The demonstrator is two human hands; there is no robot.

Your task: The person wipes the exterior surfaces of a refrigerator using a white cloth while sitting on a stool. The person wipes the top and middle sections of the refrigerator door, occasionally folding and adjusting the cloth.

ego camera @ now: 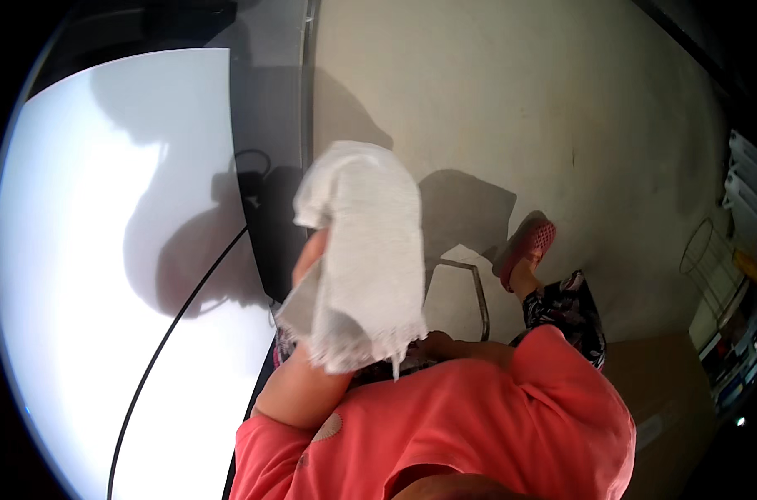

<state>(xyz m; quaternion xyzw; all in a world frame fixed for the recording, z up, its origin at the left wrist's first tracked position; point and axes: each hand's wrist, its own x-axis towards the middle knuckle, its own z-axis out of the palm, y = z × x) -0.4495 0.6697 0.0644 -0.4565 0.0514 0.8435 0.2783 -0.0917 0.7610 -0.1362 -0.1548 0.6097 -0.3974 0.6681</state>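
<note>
My left hand [310,255] is raised in front of my chest and holds a white fabric piece [372,237] with a frayed, fringed lower edge. The fabric drapes over the hand, so only part of the hand shows at its left side. Its folded top reaches highest, and loose threads hang from the bottom. My right hand [438,344] rests low at my lap, partly behind the fabric's fringe. Whether its fingers hold anything is hidden.
A brightly lit white surface [72,281] fills the left, with a black cable [166,340] across it. A bent metal bar [482,300] stands near my lap on the floor [578,125]. My foot wears a red clog [532,250]. A wire basket [707,269] lies far right.
</note>
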